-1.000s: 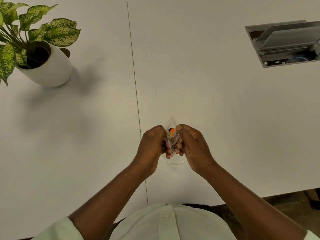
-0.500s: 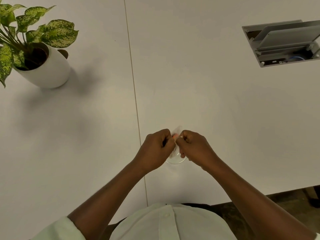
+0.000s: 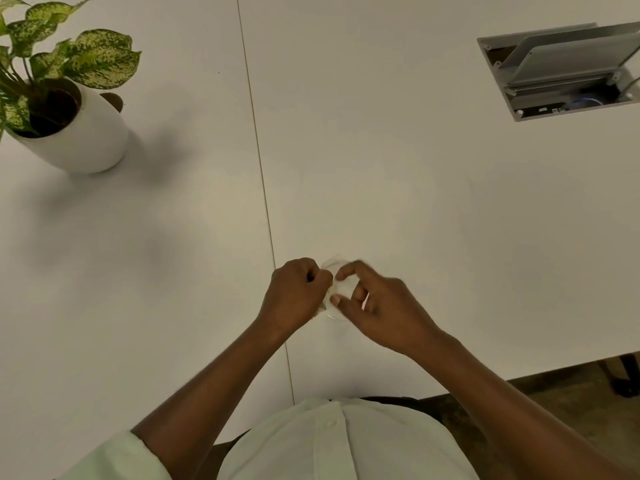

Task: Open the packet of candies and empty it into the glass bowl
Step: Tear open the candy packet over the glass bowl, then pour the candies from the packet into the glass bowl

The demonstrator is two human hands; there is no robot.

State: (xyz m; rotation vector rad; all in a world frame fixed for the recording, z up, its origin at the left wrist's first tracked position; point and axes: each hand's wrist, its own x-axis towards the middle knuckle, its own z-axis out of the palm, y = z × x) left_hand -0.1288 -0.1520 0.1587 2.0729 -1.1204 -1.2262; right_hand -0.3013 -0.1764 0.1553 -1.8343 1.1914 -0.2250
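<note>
Gripping clear candy packet [image 3: 331, 268] — left hand [image 3: 297, 295] fisted tight on its edge. Right hand [image 3: 374, 303] just beside, fingers spread loose, thumb and forefinger apart. Glass bowl [image 3: 335, 311] directly beneath both hands on white surface [image 3: 381, 174], mostly hidden.

head-worn wide view, looking steeply down at white table [image 3: 381, 168], hands close below

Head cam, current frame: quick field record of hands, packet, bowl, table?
left hand: closed fist, gripping the packet's left edge
right hand: fingers loosely curled beside the packet
packet: clear, blurred, between the hands, above the bowl
glass bowl: mostly hidden under the hands
table: white, potted plant far left, open cable hatch far right
</note>
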